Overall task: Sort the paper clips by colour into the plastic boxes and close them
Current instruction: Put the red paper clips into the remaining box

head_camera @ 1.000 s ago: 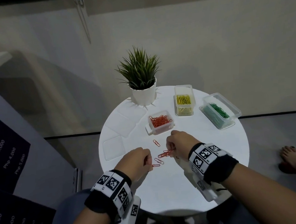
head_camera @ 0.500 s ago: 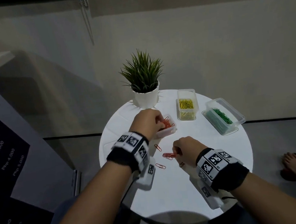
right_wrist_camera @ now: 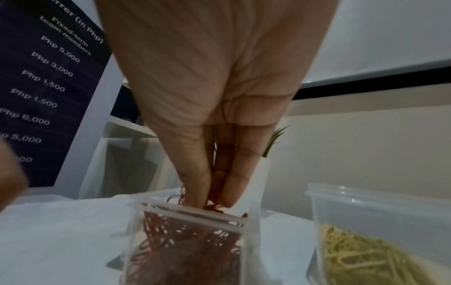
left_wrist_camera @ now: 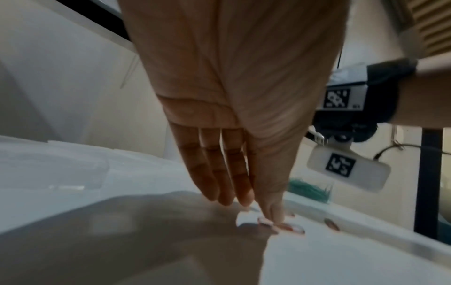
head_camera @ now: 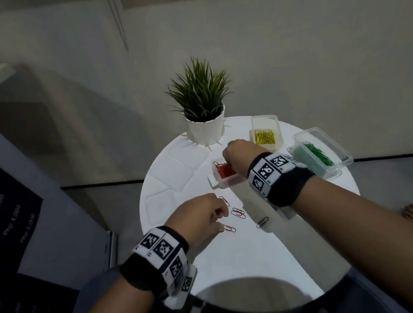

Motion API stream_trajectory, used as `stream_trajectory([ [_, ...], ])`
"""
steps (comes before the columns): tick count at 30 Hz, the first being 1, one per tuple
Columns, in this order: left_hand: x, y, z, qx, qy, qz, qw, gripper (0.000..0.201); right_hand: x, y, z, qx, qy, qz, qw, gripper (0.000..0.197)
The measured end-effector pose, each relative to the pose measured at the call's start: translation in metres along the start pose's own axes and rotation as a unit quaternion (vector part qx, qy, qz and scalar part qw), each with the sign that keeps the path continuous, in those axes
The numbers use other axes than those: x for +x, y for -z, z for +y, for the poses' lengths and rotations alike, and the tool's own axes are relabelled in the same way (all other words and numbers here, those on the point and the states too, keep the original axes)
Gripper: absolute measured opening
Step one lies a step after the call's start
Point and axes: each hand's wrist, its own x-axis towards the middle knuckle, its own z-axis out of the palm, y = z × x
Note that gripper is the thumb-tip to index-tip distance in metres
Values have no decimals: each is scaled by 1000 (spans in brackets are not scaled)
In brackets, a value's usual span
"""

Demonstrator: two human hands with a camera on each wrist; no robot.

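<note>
Pinching red clips (right_wrist_camera: 214, 207) — right hand (right_wrist_camera: 214, 108); left hand (left_wrist_camera: 234, 108) fingertip-presses one.

The left hand (head_camera: 201, 215) has dropped back to the loose red clips (head_camera: 238, 213); the right hand (head_camera: 241, 154) now reaches over the red box (head_camera: 224, 177).

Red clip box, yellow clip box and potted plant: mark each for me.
red clip box (head_camera: 224, 181): head view, near clear wall.
yellow clip box (head_camera: 264, 121): head view, far rim.
potted plant (head_camera: 206, 130): head view, white pot's front.
</note>
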Motion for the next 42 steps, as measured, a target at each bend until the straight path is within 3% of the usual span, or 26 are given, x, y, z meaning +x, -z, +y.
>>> stream_trajectory([
  [3, 1, -6, -2, 18, -22, -8, 1000, 24, 0, -4, 3, 33, 3, -9, 999, 47],
  [7, 4, -8, 4, 30, -39, -1, 999, 19, -39, -11, 19, 156, 9, 108, 982, 34],
  [8, 4, -7, 6, 32, -42, -4, 999, 16, -55, -16, 23, 176, 13, 110, 978, 27],
  [10, 5, -8, 8, 30, -40, -17, 999, 9, -84, -31, 30, 184, 22, 49, 981, 18],
  [12, 7, -8, 9, 25, -33, -29, 999, 5, -98, -49, 34, 164, 14, -39, 986, 19],
  [14, 7, -8, 10, 28, -28, -37, 999, 6, -99, -62, 35, 156, -2, -79, 985, 22],
  [17, 10, -2, 10, 36, -8, -5, 999, 8, -97, -67, 33, 165, -7, -70, 984, 7],
  [20, 17, 7, 6, 25, 14, 53, 998, 12, -100, -66, 29, 161, -7, -74, 984, 11],
  [24, 26, 12, 4, 52, 2, 13, 999, 26, -102, -63, 18, 161, -12, -77, 984, 13],
  [30, 28, 15, 3, 79, 4, 5, 997, 9, -99, -61, 12, 215, -51, -122, 968, 20],
  [36, 28, 11, 1, 84, 22, -13, 996, 10, -97, -66, 2, 153, -52, -127, 979, 13],
  [40, 27, 10, 1, 91, 25, -26, 995, 6, -98, -72, -3, 142, -59, -105, 983, 10],
  [42, 26, 9, 1, 75, 36, -29, 996, 4, -95, -71, -5, 187, -85, -74, 976, 12],
])
